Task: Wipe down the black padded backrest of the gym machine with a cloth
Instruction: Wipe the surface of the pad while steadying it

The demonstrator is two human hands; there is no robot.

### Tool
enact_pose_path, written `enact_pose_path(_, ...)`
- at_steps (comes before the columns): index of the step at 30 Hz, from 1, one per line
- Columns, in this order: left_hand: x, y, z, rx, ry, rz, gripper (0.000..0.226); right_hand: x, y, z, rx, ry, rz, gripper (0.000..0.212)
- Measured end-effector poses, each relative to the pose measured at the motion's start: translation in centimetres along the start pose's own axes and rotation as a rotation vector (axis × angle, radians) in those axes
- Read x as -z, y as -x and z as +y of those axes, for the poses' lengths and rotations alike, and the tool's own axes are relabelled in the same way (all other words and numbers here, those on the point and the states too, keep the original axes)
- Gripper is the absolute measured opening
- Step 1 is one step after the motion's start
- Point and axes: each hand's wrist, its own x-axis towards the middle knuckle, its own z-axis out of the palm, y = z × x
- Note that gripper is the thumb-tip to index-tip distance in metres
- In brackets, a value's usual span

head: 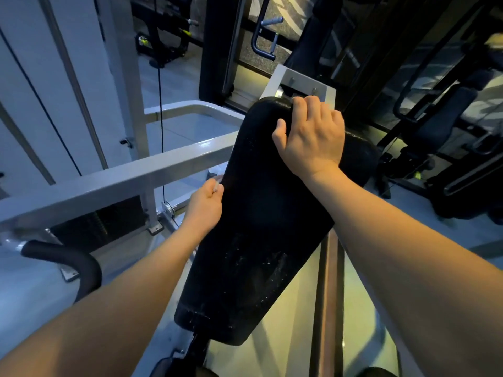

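The right hand [310,134] curls over the top edge of the black backrest [261,227] stretching below it, while the left hand [205,205], against its left side, pinches a small pale scrap [216,185].

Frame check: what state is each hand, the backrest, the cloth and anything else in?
backrest: tilted, pale specks and streaks on its lower part.
left hand: at the backrest's left edge, pinches the cloth.
cloth: mostly hidden, only a pale bit shows at the fingers.
right hand: fingers curled over the backrest's top edge.
black handle: untouched.
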Motion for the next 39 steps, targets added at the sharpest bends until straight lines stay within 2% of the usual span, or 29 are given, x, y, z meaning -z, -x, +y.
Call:
enact_pose_path(2,0.6,-0.1,1.3,0.002,0.116,-0.054,0.034,0.6,0.4,0.0,0.082,-0.038,-0.001,0.06)
enact_pose_path(5,1.1,-1.2,3.5,-0.019,0.322,-0.076,0.036,0.6,3.1,-1.1,0.44,-0.052,-0.01,0.066)
enact_pose_path(7,1.1,-2.9,4.7,-0.063,0.357,-0.044,0.035,0.0,4.7,-1.9,0.579,-0.01,-0.07,0.065)
enact_pose_path(10,0.7,-4.4,5.0,-0.128,0.293,-0.023,0.049,-1.2,5.3,-2.2,0.564,-0.014,-0.032,0.059)
enact_pose_path(13,-0.3,-4.7,3.3,-0.232,0.254,0.021,0.044,-2.4,5.3,-2.1,0.589,0.036,0.021,0.061)
enact_pose_path(17,-1.4,-4.7,1.3,-0.235,0.283,0.08,0.04,-3.2,5.3,-2.4,0.582,0.049,0.057,0.061)
enact_pose_path(22,-2.1,-2.6,-1.9,-0.151,0.246,0.109,0.036,-3.5,5.5,-2.7,0.574,0.071,0.056,0.061)
enact_pose_path(25,-2.5,-0.9,-5.4,-0.167,0.19,0.115,0.035,-3.6,5.4,-2.7,0.564,0.085,0.076,0.06)
enact_pose_path(31,-2.7,2.4,-12.4,0.057,0.064,0.034,0.037,-3.9,5.4,-2.8,0.575,0.077,0.098,0.06)
enact_pose_path(35,-1.9,2.3,-11.0,0.172,0.111,-0.016,0.038,-3.2,5.8,-2.6,0.558,0.067,0.088,0.06)
enact_pose_path(39,-1.3,2.4,-6.0,0.081,0.201,0.027,0.039,-1.8,6.0,-3.6,0.554,0.004,0.025,0.056)
